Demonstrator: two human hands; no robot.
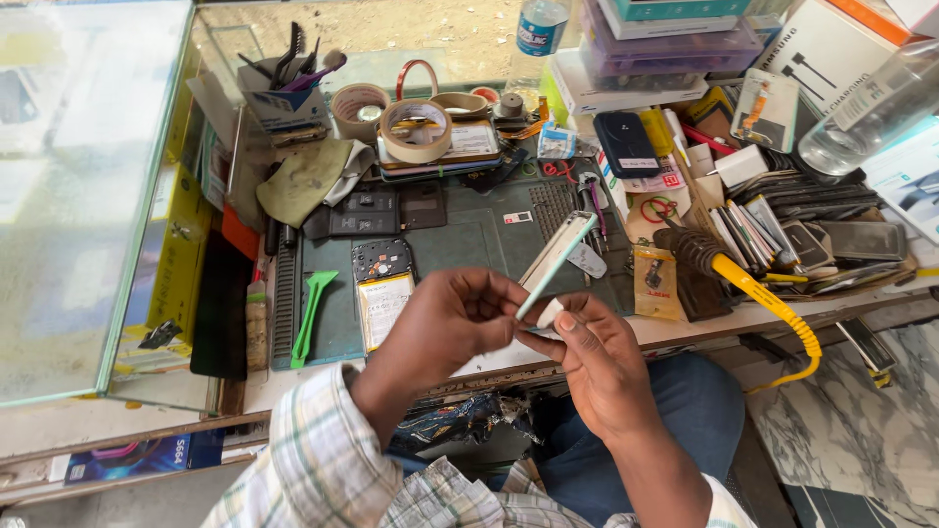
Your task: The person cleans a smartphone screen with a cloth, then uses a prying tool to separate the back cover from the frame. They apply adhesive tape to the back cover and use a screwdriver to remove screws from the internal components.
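Observation:
My left hand and my right hand meet above the near edge of the work mat. Together they hold a thin pale-green phone frame edge-on, tilted up and to the right. The left fingers pinch its lower end, and the right thumb presses a small white piece against that end. An opened phone with its battery showing lies on the mat just left of my left hand. A green plastic pry tool lies further left.
Tape rolls, a tool holder, a cloth and phone parts crowd the back of the bench. A brush with a yellow coiled cord lies right. Boxes, bottles and stacked screens fill the right. A glass counter stands left.

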